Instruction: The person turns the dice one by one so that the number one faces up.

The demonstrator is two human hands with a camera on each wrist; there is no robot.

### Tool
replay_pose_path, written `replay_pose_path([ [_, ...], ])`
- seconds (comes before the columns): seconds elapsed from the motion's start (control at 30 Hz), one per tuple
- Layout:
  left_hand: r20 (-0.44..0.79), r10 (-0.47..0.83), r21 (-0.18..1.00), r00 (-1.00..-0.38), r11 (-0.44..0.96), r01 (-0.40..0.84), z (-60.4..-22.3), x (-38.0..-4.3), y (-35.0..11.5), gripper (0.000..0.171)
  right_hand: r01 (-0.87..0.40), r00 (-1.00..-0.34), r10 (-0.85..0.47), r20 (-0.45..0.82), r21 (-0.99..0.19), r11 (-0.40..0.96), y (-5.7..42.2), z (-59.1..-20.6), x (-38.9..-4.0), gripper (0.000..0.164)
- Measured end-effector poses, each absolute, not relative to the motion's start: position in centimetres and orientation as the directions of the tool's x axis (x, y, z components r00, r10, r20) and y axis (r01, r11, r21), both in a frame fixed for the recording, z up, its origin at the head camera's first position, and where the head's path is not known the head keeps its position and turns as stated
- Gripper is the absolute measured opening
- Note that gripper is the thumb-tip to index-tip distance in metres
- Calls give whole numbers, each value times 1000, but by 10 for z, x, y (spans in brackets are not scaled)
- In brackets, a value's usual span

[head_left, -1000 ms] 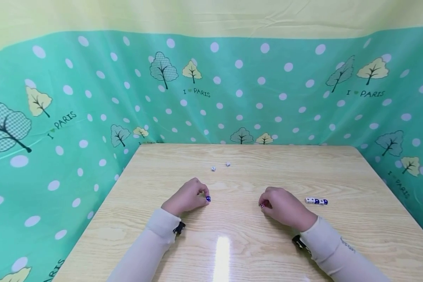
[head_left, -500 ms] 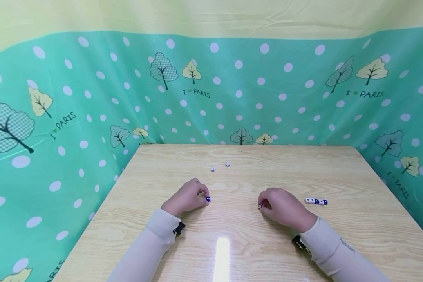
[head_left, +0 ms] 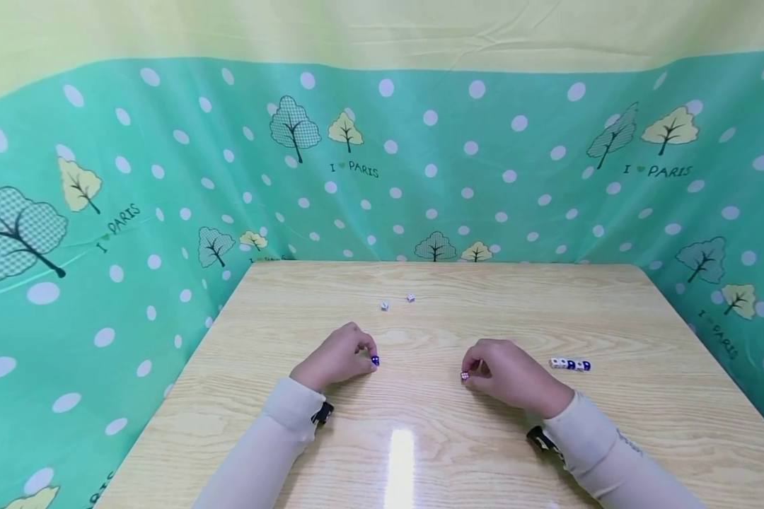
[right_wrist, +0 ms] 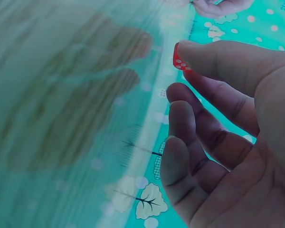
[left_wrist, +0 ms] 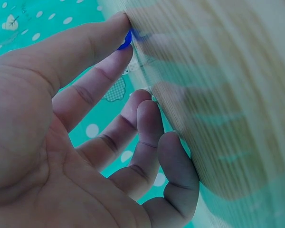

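My left hand pinches a blue die between thumb and index finger, close to the tabletop. In the left wrist view only a sliver of the blue die shows between the fingertips. Across from it, my right hand holds a red die with white pips by thumb and index finger. The right wrist view shows this red die just off the table surface, partly covered by the thumb. To the right of that hand lies a short row of white and blue dice, set end to end.
Two white dice, a nearer one and a farther one, lie apart toward the back of the wooden table. A green dotted curtain encloses the table behind and at both sides.
My right hand's fingertips have shifted slightly left and toward me with the red die, which has turned in the grip. The left hand and blue die have stayed in place.
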State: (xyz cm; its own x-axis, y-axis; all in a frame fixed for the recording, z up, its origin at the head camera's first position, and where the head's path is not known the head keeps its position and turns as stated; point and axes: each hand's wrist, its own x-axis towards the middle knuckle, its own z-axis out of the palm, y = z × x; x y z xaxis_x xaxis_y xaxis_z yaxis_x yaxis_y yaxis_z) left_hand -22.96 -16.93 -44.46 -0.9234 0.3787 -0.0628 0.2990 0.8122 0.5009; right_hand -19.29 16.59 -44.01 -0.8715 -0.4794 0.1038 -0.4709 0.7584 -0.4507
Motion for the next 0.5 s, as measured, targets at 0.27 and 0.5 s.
replay_pose_path([
  [0.27, -63, 379, 508, -923, 809, 297, -446, -230, -170, 12, -476, -869, -484, 103, -436, 764, 168, -445, -194, 17],
  [0.5, -61, 380, 502, -923, 811, 301, -446, -230, -170, 13, -479, -866, -490, 96, -436, 762, 169, -446, -194, 15],
])
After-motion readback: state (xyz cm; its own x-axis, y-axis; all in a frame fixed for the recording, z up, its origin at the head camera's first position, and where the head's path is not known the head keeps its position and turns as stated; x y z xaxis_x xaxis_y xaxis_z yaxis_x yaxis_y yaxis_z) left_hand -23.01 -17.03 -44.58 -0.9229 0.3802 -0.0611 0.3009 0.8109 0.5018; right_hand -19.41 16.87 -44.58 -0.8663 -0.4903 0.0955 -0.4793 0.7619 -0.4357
